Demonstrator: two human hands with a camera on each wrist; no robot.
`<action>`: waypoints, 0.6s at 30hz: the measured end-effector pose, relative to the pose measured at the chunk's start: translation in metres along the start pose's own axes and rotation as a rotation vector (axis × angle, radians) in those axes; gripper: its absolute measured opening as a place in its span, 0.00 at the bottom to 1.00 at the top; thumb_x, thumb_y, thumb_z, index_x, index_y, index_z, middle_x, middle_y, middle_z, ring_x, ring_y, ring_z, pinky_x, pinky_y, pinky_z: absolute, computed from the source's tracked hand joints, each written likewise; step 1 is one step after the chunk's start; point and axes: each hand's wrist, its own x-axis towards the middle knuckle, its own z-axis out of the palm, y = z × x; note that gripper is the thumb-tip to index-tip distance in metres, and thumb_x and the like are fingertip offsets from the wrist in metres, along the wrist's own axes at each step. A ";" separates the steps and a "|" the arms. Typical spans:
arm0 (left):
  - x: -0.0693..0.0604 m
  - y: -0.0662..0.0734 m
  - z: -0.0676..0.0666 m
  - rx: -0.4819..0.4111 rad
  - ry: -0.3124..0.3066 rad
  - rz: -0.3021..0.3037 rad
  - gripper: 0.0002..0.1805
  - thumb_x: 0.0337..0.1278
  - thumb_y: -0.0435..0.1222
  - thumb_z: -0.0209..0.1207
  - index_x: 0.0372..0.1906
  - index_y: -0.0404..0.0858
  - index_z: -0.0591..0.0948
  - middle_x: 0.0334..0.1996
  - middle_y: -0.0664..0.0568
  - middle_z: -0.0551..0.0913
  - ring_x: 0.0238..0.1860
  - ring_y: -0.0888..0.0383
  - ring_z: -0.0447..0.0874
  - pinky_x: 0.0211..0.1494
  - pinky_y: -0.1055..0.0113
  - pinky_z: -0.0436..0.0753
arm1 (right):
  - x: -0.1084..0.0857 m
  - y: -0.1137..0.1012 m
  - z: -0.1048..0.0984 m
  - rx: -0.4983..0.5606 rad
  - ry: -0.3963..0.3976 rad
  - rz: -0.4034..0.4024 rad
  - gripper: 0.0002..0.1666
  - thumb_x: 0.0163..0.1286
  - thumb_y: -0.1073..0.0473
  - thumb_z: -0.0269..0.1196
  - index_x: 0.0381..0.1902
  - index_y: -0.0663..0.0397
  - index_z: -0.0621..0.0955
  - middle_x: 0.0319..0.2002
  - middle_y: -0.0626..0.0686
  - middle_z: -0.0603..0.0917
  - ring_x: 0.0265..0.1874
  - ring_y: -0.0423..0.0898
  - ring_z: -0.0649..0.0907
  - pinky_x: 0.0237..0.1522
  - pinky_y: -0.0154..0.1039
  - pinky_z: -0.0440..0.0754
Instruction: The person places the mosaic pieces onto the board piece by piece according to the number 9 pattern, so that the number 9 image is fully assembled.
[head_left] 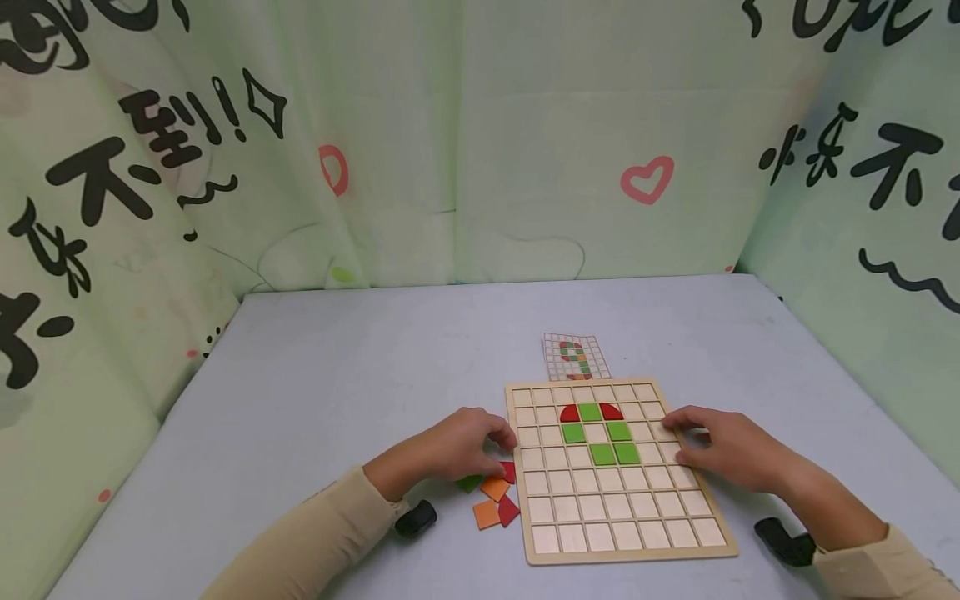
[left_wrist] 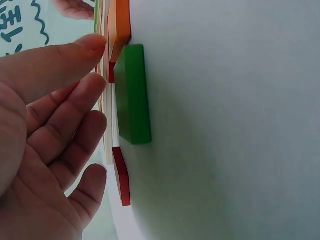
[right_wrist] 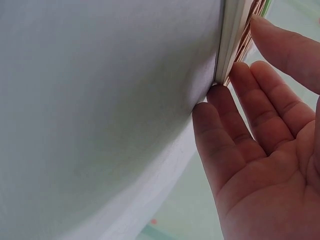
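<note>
A wooden grid board (head_left: 592, 508) lies on the table, with several green square tiles (head_left: 589, 412) and two red rounded tiles (head_left: 569, 413) set in its upper cells. Beside its left edge my left hand (head_left: 465, 442) hovers over loose tiles, fingers loosely bent and nothing between them. Those loose tiles are orange squares (head_left: 486, 514), red pieces (head_left: 507, 511) and a green piece (head_left: 469, 482) partly hidden by the hand. In the left wrist view the green piece (left_wrist: 134, 95) lies just past the fingertips. My right hand (head_left: 735, 446) touches the board's right edge with extended fingers.
A printed pattern card (head_left: 600, 358) with a coloured grid lies behind the board, its lower edge at the board's top rim. A pale curtain (head_left: 525, 125) with black lettering and hearts encloses the white table (head_left: 360, 358) at the back and sides.
</note>
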 end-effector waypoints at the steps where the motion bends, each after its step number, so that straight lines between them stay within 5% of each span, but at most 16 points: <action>1: 0.000 0.000 0.001 0.005 0.000 0.000 0.11 0.55 0.34 0.72 0.43 0.44 0.84 0.37 0.64 0.82 0.43 0.63 0.74 0.49 0.71 0.77 | 0.000 0.000 0.000 0.000 0.000 0.000 0.27 0.63 0.56 0.71 0.57 0.60 0.79 0.56 0.64 0.80 0.54 0.63 0.81 0.53 0.58 0.77; 18: 0.002 0.002 0.003 0.034 -0.029 0.009 0.11 0.53 0.35 0.73 0.37 0.46 0.82 0.31 0.65 0.79 0.39 0.65 0.74 0.45 0.73 0.76 | 0.000 0.002 0.001 -0.002 0.009 -0.006 0.26 0.63 0.57 0.71 0.57 0.61 0.80 0.56 0.65 0.80 0.54 0.63 0.80 0.53 0.57 0.78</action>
